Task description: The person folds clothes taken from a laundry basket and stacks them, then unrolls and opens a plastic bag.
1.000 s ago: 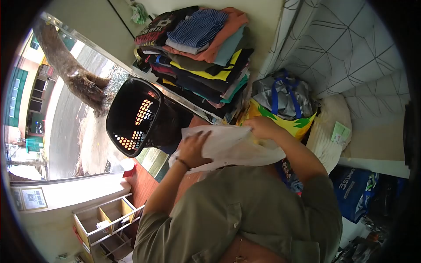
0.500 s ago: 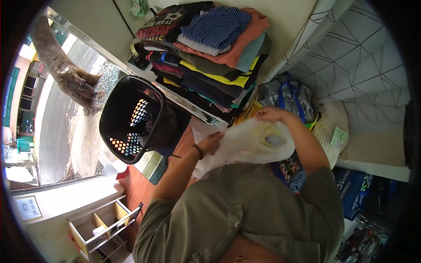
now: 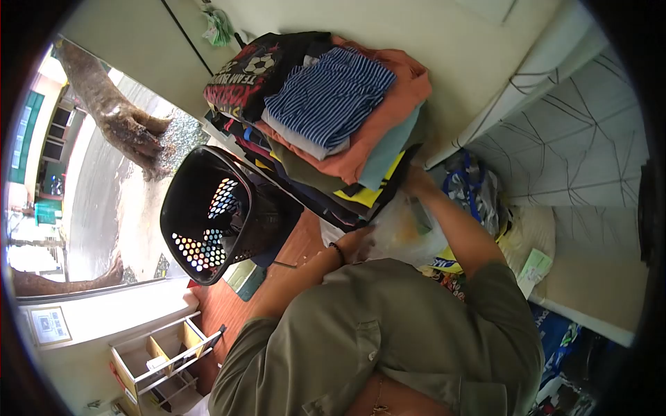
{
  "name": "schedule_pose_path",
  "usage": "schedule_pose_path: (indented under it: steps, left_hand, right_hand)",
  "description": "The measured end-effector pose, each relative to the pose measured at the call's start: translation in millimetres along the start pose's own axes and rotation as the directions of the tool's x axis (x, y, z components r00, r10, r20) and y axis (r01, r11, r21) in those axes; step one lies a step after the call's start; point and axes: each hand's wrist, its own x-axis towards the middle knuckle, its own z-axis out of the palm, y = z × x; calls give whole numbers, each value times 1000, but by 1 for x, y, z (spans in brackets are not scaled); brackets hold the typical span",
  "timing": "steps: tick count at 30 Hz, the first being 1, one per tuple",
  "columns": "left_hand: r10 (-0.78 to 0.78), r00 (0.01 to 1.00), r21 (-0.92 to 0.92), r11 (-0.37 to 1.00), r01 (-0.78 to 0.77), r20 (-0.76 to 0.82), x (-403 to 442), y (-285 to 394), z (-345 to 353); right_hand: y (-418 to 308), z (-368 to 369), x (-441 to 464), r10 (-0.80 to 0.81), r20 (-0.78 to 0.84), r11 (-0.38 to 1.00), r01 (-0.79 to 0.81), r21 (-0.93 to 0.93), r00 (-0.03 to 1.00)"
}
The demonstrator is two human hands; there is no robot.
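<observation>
A whitish translucent plastic bag [image 3: 409,232] lies between my hands, in front of my body, with something yellowish showing through it. My left hand [image 3: 355,243] is at the bag's left side, its fingers blurred and partly hidden. Beside the clothes pile, my right hand [image 3: 418,182] is at the bag's upper edge, its fingertips hidden. A tall stack of folded clothes [image 3: 381,149] rises just beyond the hands, topped by a blue striped garment [image 3: 329,97].
A black basket [image 3: 253,229] stands left of the stack. Silver and blue bags [image 3: 479,191] and a cream sack [image 3: 534,232] are at the right. A small wooden rack [image 3: 149,350] stands lower left, and a tree trunk [image 3: 114,114] shows outside.
The bag and both hands have moved farther forward, close against the clothes stack. The view has shifted, and the stack looks larger and now covers part of the hands' surroundings.
</observation>
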Motion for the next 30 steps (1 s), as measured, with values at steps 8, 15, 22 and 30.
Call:
schedule_pose_path:
  steps: [8, 15, 22, 30]
  left_hand:
    - [668, 635, 784, 124, -609, 387, 41, -19, -42]
    - [886, 463, 796, 288, -532, -11, 2, -2, -39]
    - [691, 685, 856, 479, -193, -232, -14, 11, -109]
    - [540, 825, 874, 468, -130, -167, -23, -15, -140]
  right_hand:
    - [55, 60, 38, -479, -249, 863, 503, 40, 842]
    - [9, 50, 15, -238, 30, 961, 231, 153, 971]
    - [-78, 36, 11, -138, 48, 987, 133, 95, 989]
    - [-71, 5, 3, -272, 54, 950, 260, 172, 961]
